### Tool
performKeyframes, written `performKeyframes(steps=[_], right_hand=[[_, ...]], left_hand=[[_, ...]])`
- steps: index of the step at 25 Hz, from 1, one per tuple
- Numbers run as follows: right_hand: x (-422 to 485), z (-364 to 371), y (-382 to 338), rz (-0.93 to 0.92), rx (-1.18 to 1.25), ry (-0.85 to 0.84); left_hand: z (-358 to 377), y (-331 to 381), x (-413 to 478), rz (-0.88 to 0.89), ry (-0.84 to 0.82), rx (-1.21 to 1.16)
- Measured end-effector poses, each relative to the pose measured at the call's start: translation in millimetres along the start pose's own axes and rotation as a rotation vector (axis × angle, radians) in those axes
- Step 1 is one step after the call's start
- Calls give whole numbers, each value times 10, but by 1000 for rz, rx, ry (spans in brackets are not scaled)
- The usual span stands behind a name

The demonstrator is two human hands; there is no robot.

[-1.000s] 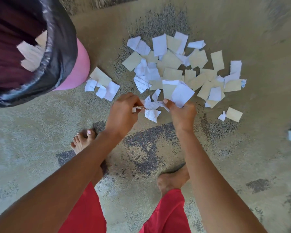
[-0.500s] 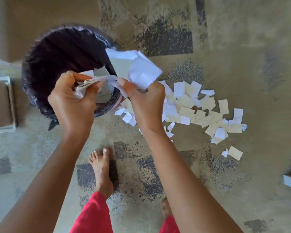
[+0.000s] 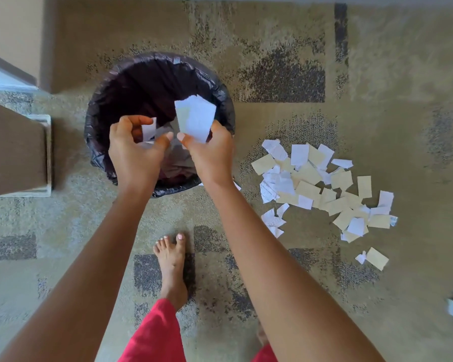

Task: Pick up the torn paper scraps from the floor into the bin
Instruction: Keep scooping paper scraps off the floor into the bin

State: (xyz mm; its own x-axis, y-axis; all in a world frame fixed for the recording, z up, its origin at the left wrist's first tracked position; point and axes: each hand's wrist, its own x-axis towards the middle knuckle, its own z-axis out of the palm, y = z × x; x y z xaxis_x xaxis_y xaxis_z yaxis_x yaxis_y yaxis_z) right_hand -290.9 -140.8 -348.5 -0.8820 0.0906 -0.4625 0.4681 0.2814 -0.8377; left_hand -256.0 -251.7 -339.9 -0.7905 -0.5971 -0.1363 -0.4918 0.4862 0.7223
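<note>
Right grip (image 3: 210, 155) was clamped on a sheaf of scraps (image 3: 195, 117) above the bin (image 3: 221, 96). Left grip (image 3: 134, 155) curled loosely round a small scrap (image 3: 149, 130); hold not determinable. A large pile (image 3: 319, 189) lay on the floor (image 3: 272, 35) nearby. Task judged well short of complete.
</note>
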Motion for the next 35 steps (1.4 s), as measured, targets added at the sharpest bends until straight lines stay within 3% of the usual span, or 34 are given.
performKeyframes(steps=[5,10,14,18,20,21,23,25,27,30,35], right_hand=[[-6,-27,-28,46,43,16],[-25,-265,-29,-22,336,64],[80,-669,151,-53,492,164],[236,-1059,780,3,288,223],[267,-1182,1224,94,56,206],[266,-1245,1471,146,-77,193],[202,-1345,2021,268,-301,183],[90,-1429,2514,391,-362,217],[-47,-1476,2890,503,-408,269],[-208,-1400,3183,636,-452,310],[-129,-1005,3233,681,-503,292]], left_hand=[[33,-68,31,20,-12,-68],[38,39,-8,33,12,-201],[95,273,-222,203,25,-259],[371,448,-744,605,-121,-140],[707,305,-1021,630,-302,-126],[915,144,-1137,543,-391,-95],[1332,-289,-1283,207,-514,42],[1681,-712,-1283,-114,-542,260],[1915,-961,-1200,-307,-523,394],[2214,-1166,-1055,-445,-481,453],[2604,-1220,-989,-565,-433,448]])
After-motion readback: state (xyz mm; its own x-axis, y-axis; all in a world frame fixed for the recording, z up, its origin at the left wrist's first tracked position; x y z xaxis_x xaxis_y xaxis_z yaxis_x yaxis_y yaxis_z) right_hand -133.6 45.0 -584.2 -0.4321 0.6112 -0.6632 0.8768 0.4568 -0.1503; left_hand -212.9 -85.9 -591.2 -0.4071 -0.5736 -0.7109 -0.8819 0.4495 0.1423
